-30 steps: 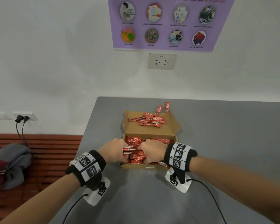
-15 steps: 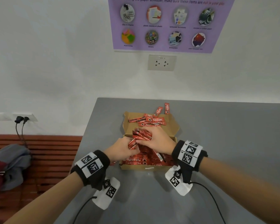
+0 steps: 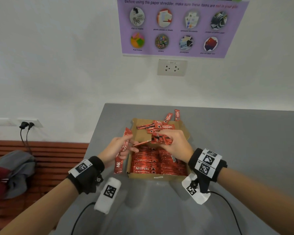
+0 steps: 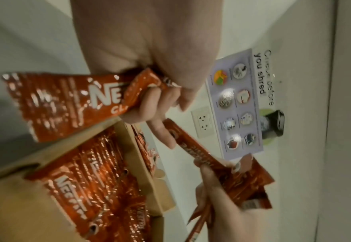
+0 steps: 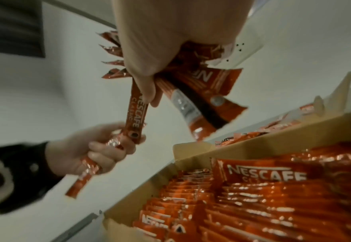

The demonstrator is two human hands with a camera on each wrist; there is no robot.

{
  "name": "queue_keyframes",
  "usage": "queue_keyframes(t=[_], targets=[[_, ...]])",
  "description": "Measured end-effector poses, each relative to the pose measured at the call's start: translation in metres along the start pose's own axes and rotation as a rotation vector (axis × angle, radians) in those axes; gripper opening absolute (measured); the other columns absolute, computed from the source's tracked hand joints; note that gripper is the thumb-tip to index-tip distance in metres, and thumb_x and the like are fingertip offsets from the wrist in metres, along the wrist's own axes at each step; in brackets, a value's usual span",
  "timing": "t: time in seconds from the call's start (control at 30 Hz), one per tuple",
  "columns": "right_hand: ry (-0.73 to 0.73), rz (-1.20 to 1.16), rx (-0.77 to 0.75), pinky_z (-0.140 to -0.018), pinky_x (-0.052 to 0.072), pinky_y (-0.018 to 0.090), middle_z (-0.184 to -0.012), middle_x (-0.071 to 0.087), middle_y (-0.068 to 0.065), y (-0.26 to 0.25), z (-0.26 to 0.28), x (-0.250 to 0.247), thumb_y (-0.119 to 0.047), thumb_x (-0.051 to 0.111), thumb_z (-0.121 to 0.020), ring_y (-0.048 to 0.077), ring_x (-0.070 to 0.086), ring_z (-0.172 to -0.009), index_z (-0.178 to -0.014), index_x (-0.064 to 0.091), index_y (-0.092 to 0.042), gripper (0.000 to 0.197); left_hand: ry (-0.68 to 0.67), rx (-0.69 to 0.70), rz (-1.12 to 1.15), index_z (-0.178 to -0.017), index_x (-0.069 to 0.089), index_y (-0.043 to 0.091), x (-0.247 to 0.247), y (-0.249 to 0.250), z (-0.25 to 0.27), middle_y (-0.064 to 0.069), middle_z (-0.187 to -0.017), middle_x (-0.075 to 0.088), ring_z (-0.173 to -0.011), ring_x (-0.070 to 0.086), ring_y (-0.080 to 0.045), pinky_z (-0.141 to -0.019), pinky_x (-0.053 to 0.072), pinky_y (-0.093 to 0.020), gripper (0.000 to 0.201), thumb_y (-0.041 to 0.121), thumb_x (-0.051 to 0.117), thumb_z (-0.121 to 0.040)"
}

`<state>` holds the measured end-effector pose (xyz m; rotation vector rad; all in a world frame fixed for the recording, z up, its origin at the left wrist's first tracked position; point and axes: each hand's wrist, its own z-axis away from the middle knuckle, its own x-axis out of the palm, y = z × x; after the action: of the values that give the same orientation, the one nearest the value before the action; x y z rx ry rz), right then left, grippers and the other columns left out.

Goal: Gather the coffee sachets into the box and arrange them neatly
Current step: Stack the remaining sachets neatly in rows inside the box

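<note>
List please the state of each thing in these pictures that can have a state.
Brown cardboard box: open, lid flap folded back, red sachets in rows inside.
Loose red sachets on the flap: unsorted.
Left hand: grips one red sachet.
Right hand: holds a bunch of red sachets.
White wall socket: empty.

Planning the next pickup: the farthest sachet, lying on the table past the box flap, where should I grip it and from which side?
Take the farthest sachet across its narrow width near the middle, coming straight down from above. It lies flat on the grey table, long axis running away from you, and its right side looks clear; another sachet lies close on its left, so keep the fingers narrow.
</note>
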<state>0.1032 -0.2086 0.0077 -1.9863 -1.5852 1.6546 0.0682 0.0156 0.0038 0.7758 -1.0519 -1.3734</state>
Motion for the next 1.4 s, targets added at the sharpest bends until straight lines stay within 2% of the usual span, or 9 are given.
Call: queue_keyframes(t=[0.1,0.2,0.33,0.53,0.73,1.0,1.2,1.3,1.4], targets=[[-0.082,0.115,-0.071,-0.075,0.055,0.029,-0.092,0.071,-0.004,0.004,-0.002,-0.002,-0.012,0.074,-0.077,0.008,0.066,-0.082,-0.101,0.071,-0.014,0.025,0.016,0.09,-0.105,-0.089,0.063,0.0,0.001,0.001,0.002,-0.006,-0.067,0.06,-0.035,0.03,-0.003,-0.035,0.026,-0.014,0.018,0.017,0.057,-0.091],[-0.138,0.132,0.008,-0.085,0.051,0.023,-0.107,0.069,-0.006,0.006,-0.001,-0.005,-0.008,0.069,-0.081,0.005,0.064,-0.095,-0.115,0.065,-0.02,0.036,0.139,0.177,-0.224,-0.1,0.062,0.007,0.002,0.001,0.004,0.002,-0.06,0.053,-0.034,0.039,-0.002,-0.037,0.031,-0.013,0.013,0.012,0.062,-0.087],[-0.039,-0.089,0.199,-0.079,0.048,0.01,-0.098,0.063,-0.015,0.001,0.0,-0.005,-0.012,0.068,-0.084,-0.01,0.059,-0.084,-0.116,0.062,-0.015,0.033,0.204,0.279,-0.351,-0.097,0.063,0.0,0.006,0.0,0.005,0.0,-0.07,0.06,-0.043,0.053,0.006,-0.043,0.038,-0.005,0.017,0.009,0.066,-0.083],[-0.305,-0.047,0.266,-0.072,0.053,0.023,-0.094,0.07,-0.003,-0.005,-0.001,0.01,-0.025,0.071,-0.082,0.007,0.065,-0.079,-0.105,0.067,-0.01,0.027,0.158,0.258,-0.423,-0.092,0.064,-0.003,0.006,-0.003,0.003,0.0,-0.068,0.061,-0.043,0.053,0.006,-0.043,0.037,-0.005,0.017,0.009,0.068,-0.082],[-0.052,0.121,0.078,-0.072,0.051,0.024,-0.094,0.067,-0.004,-0.008,-0.007,0.015,-0.019,0.071,-0.082,0.006,0.06,-0.08,-0.101,0.069,-0.015,0.02,0.142,0.121,-0.212,-0.093,0.066,0.001,0.005,-0.005,0.001,-0.017,-0.089,0.072,-0.032,0.032,-0.003,-0.036,0.026,-0.014,0.03,0.029,0.053,-0.092],[-0.193,0.248,-0.109,-0.065,0.054,0.035,-0.09,0.062,-0.003,-0.003,-0.003,0.011,-0.013,0.069,-0.081,0.01,0.058,-0.076,-0.086,0.068,-0.01,0.006,0.014,0.087,-0.19,-0.084,0.063,0.002,0.009,0.005,0.004,0.008,-0.041,0.05,-0.032,0.029,-0.002,-0.035,0.025,-0.014,0.011,0.012,0.062,-0.087],[-0.101,0.055,0.152,-0.089,0.045,0.022,-0.107,0.058,-0.008,-0.001,-0.004,0.0,-0.038,0.077,-0.072,0.007,0.055,-0.096,-0.114,0.063,-0.012,0.052,0.165,0.267,-0.346,-0.086,0.07,0.004,0.002,-0.002,0.0,0.0,-0.074,0.072,-0.066,0.067,-0.009,-0.06,0.05,-0.011,0.007,0.005,0.07,-0.079],[-0.036,0.048,0.243,-0.09,0.049,0.027,-0.11,0.062,-0.004,-0.002,-0.003,-0.001,-0.037,0.071,-0.079,0.007,0.057,-0.097,-0.119,0.061,-0.012,0.049,0.128,0.272,-0.402,-0.08,0.071,0.01,-0.001,-0.005,-0.001,0.005,-0.071,0.072,-0.07,0.068,-0.006,-0.065,0.051,-0.011,0.003,0.007,0.071,-0.079],[-0.015,-0.022,0.308,-0.081,0.044,0.005,-0.106,0.059,-0.013,-0.007,-0.002,0.004,-0.033,0.069,-0.082,-0.006,0.054,-0.089,-0.121,0.059,-0.013,0.045,0.125,0.282,-0.393,-0.083,0.071,0.006,0.002,-0.004,-0.001,0.005,-0.072,0.072,-0.069,0.068,-0.004,-0.064,0.05,-0.01,0.004,0.006,0.07,-0.079]])
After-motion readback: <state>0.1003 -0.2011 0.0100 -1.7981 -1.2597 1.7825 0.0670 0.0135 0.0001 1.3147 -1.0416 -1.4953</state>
